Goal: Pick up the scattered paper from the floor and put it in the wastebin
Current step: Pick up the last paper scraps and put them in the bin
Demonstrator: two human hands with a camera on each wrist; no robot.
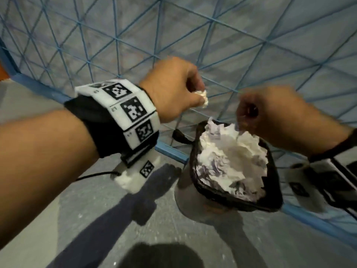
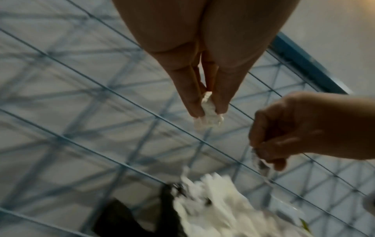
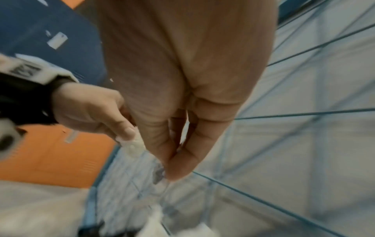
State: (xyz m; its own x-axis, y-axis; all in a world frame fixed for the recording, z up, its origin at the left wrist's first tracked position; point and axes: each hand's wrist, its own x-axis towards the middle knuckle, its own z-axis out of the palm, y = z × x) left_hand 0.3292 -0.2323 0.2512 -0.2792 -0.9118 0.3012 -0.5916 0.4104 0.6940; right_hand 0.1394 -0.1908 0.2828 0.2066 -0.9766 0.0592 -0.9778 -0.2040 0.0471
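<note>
Head view: left hand point(image 1: 172, 88) pinches a small crumpled paper wad point(image 1: 201, 96) between thumb and fingertips, held in the air at about 10 o'clock from the wastebin point(image 1: 274, 171), not yet over its opening. Right hand point(image 1: 270, 115) hovers over the bin's far rim at 12 o'clock, fingers curled and bunched. The left wrist view shows a small greyish scrap point(image 2: 260, 165) at its fingertips; whether it is gripped or already falling cannot be told through the blur.

Step in hand, as judged: deposit. The bin, lined in black, is heaped with crumpled paper point(image 1: 231, 161) above its rim. The next move calls for carrying the wad over the heap's centre before letting go, lest it roll off.

Surroundings: grey concrete floor point(image 1: 67, 219); blue wire-grid panel point(image 1: 212, 45) directly behind the bin.
</note>
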